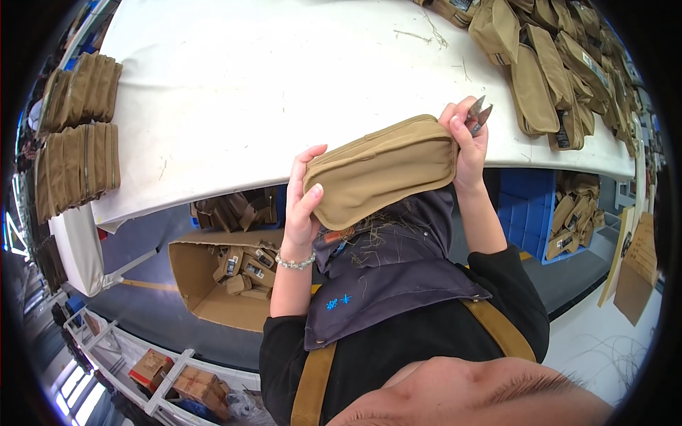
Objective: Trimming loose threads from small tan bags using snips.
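Left hand [303,202] and right hand [466,148] clamp opposite ends of a tan pouch [387,174] at the near edge of the bench [249,106], snips [483,118] tucked in the right, probably seam-checking; trimming would call for freeing that hand; more pouches [534,92] piled far right.

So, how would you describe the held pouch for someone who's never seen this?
Find the long white-covered table filling the top. At its near edge, the left hand and right hand hold one tan, oblong fabric pouch. Unlike the stacked tan pouches at left and heaped tan pouches at right, it alone is held.
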### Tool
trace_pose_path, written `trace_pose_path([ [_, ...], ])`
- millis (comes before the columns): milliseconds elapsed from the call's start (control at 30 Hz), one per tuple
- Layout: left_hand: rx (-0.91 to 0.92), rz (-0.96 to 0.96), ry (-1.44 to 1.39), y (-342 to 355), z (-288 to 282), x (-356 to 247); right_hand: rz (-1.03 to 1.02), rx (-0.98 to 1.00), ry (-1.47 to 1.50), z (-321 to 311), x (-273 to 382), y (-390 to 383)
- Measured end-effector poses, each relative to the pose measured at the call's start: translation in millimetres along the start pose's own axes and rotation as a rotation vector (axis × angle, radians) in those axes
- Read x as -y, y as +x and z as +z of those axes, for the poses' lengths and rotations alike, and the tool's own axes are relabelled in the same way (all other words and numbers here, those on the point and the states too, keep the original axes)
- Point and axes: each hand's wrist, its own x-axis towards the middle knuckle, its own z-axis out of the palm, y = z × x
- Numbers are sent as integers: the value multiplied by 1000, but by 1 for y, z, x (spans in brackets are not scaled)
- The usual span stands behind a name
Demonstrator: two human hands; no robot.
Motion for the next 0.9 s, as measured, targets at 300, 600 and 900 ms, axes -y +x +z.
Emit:
trace_pose_path([
  [300,-14,57,31,0,4,-1,-63,-88,189,2,-5,1],
  [600,-47,-9,-95,1,0,5,63,-242,380,11,1,0],
  [900,-82,-85,-311,0,-8,17,95,-218,248,10,9,1],
])
